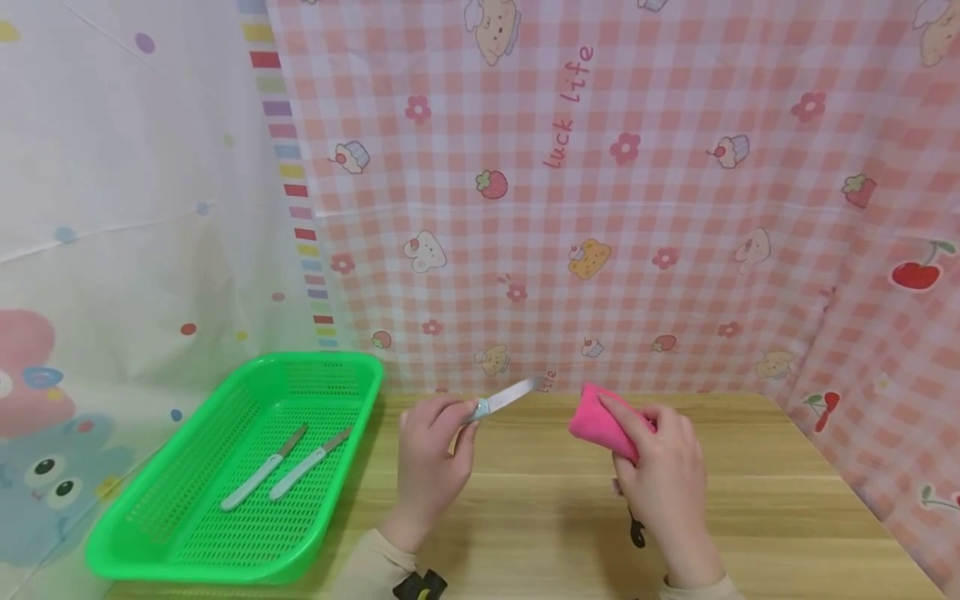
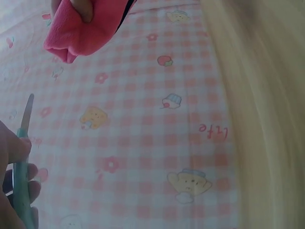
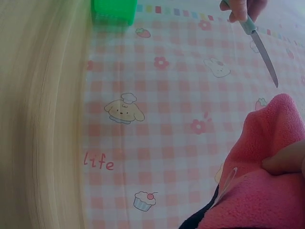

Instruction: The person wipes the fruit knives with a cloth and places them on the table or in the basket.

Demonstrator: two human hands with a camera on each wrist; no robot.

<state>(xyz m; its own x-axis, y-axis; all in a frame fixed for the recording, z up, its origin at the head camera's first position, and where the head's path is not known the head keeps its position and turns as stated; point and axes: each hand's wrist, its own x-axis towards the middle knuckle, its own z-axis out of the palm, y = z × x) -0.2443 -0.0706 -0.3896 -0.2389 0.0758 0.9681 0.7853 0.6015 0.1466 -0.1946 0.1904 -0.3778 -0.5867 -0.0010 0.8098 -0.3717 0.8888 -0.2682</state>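
Observation:
My left hand (image 1: 437, 454) grips a small knife (image 1: 508, 397) by its pale green handle, its blade pointing right and slightly up. In the left wrist view the knife (image 2: 21, 176) lies along the curled fingers. My right hand (image 1: 670, 475) holds a folded pink cloth (image 1: 604, 419), thumb and fingers around it. A dark edge and a thin white loop show on the cloth (image 3: 257, 191) in the right wrist view. Between blade tip and cloth there is a gap. Both hands are raised above the wooden table (image 1: 540, 533).
A green plastic basket (image 1: 330, 533) stands at the left of the table. Two knives with pale handles, a left one (image 1: 258, 479) and a right one (image 1: 303, 473), lie inside it. A pink checked cloth backdrop (image 1: 540, 317) hangs behind the table and along its right side.

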